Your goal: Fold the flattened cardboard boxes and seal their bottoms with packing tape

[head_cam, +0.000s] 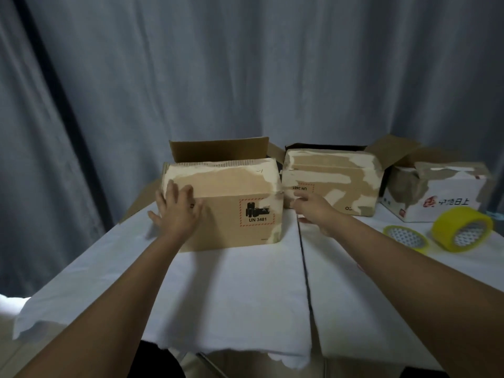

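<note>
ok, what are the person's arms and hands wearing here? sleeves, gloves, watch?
Nothing visible. Both forearms are bare up to the frame edge, with no sleeves in view. The left hand and right hand have no gloves, and no watch, ring or wristband shows on either wrist.

Grey curtain (hanging in folds) behind the white-covered table.

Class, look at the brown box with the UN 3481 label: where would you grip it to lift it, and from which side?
Probably by its two short ends, one hand from each side. The UN 3481 box stands square on the table, wider than deep. The left hand already rests flat at its left front corner; the right hand is at its right end.
</note>
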